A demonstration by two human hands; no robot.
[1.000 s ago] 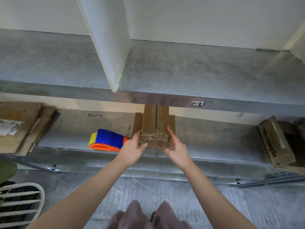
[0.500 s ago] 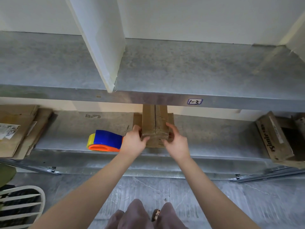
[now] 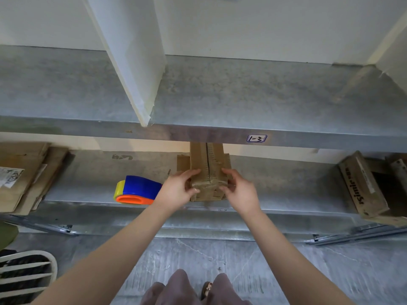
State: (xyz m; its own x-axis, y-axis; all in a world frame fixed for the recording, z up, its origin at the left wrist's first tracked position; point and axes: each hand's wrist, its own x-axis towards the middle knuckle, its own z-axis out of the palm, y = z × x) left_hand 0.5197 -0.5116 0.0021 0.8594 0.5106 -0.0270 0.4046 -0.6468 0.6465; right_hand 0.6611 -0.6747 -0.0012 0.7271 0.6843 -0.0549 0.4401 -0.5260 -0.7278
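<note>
A small brown cardboard box (image 3: 208, 166) with a seam along its top sits on the lower metal shelf (image 3: 92, 186), its far end hidden under the upper shelf. My left hand (image 3: 179, 189) grips its near left corner, fingers over the top and thumb on the front. On the near right corner my right hand (image 3: 239, 190) holds it, fingers curled round the edge. A blue, yellow and orange tape dispenser (image 3: 137, 191) lies on the shelf just left of my left hand.
The upper shelf (image 3: 242, 95) carries a white divider (image 3: 132, 58) and a label "1-3" (image 3: 256, 138). Flattened cardboard (image 3: 24, 172) lies at the lower shelf's left end, a printed carton (image 3: 363, 183) at the right. A white slatted basket (image 3: 24, 276) stands on the floor.
Both hands have closed tighter on the near end of the box, fingers now over its top edge. The box has barely shifted; the tape dispenser is unmoved.
</note>
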